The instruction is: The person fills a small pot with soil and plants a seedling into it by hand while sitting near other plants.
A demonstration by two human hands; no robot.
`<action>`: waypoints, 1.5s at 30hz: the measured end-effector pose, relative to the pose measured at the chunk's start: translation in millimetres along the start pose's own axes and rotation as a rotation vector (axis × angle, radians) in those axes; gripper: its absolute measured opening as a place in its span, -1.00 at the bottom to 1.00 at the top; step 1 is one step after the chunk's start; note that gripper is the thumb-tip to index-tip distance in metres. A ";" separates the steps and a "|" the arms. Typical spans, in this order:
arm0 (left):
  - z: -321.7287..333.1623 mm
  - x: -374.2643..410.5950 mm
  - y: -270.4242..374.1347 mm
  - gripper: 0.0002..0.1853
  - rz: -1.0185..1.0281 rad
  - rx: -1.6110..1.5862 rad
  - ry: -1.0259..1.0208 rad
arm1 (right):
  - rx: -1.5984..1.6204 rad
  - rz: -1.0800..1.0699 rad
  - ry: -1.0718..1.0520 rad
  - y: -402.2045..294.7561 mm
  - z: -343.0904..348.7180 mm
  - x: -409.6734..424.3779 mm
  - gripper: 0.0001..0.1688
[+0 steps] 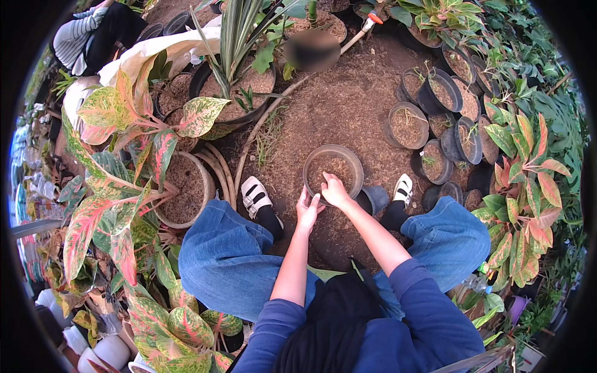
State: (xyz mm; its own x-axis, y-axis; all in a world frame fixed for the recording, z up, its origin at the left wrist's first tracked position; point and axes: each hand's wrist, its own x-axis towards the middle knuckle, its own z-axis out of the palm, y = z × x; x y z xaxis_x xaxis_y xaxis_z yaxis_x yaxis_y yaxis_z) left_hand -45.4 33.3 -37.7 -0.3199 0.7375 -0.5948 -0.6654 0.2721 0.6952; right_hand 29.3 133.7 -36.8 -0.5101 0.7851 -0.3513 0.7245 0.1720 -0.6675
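A round black plastic plant pot (357,164) with brown soil mix (332,163) in it is between my feet. My left hand (308,212) holds the pot at its near left rim, thumb upward. Over the near side of the pot reaches my right hand (333,190), its index finger extended toward the soil and the other fingers curled. Whether the fingertip presses into the soil or pinches something small is hard to see. Just right of this pot, an overturned dark pot (377,198) lies tilted on the ground.
Several black pots (408,125) with soil and small seedlings crowd the right side. Red-green aglaonema plants (154,135) lean in from the left, beside a large pot (211,179). A hose (252,135) crosses the ground. Another person (88,37) is at the upper left.
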 end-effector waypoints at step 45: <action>-1.5 -1.6 2.5 -0.44 -0.029 0.042 0.024 | -0.792 -0.311 -0.413 7.5 -58.1 -10.8 -0.71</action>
State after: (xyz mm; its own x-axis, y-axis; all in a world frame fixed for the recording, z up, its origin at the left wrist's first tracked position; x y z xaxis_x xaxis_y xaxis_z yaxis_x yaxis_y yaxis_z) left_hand -47.6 31.8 -35.6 -0.3173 0.7140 -0.6241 -0.6456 0.3194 0.6937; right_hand 67.3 161.1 0.2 -0.7472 0.3893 -0.5386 0.5550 0.8114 -0.1834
